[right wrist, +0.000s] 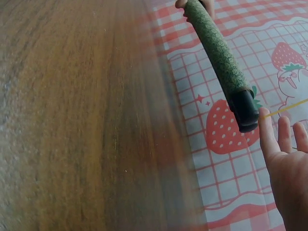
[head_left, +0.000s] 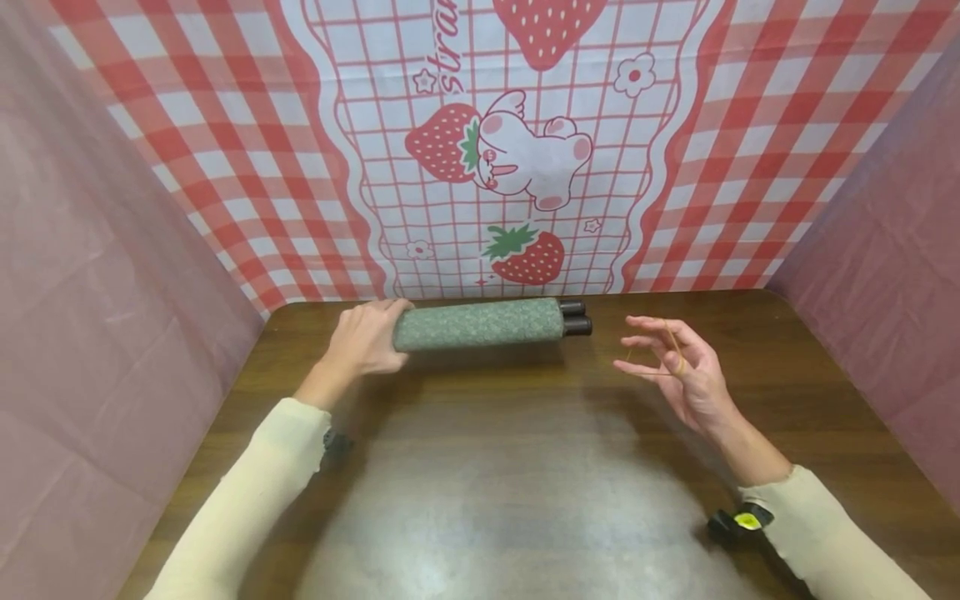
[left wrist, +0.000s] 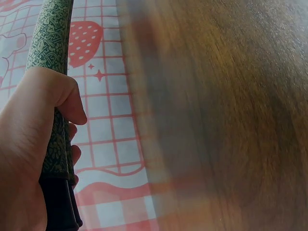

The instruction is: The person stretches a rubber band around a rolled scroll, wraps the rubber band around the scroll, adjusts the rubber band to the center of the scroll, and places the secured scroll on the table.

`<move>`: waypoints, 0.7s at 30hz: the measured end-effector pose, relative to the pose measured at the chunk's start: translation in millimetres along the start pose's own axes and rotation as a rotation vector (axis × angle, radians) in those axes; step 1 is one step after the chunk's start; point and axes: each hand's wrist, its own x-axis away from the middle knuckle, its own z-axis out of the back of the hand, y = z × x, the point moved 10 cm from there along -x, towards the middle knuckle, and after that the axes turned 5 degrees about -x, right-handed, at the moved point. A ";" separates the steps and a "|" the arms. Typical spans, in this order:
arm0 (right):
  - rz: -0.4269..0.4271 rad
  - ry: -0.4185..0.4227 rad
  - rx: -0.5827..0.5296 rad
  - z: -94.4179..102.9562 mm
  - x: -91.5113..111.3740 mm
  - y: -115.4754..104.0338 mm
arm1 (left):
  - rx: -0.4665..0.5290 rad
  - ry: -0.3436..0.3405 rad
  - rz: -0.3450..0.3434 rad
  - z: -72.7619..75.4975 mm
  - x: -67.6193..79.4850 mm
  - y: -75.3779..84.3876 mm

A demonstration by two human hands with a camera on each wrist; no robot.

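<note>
A rolled-up scroll [head_left: 480, 325] in green patterned cloth is held level above the far part of the table. Two black rod ends [head_left: 577, 326] stick out side by side at its right. My left hand [head_left: 371, 333] grips its left end; in the left wrist view the thumb wraps over the green roll [left wrist: 50, 43], with black ends below the palm. To the right, apart from the scroll, my right hand [head_left: 697, 379] has its fingers spread. A thin yellow rubber band [right wrist: 288, 107] is stretched around its fingers and thumb.
The brown wooden table [head_left: 487, 467] meets an upright red-and-white checked cloth [head_left: 247, 142] with strawberry prints at its back edge. Pink curtains [head_left: 97, 292] hang at both sides. A dark strapped device [head_left: 738, 522] sits under the right wrist.
</note>
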 end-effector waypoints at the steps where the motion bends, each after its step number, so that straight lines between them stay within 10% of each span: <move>1: 0.000 0.002 -0.001 -0.1 0.0 0.1 | 0.001 0.005 0.002 1.9 1.3 -0.5; 21: 0.012 -0.004 0.023 -0.5 0.7 2.3 | 0.004 0.060 0.001 25.1 25.4 -8.1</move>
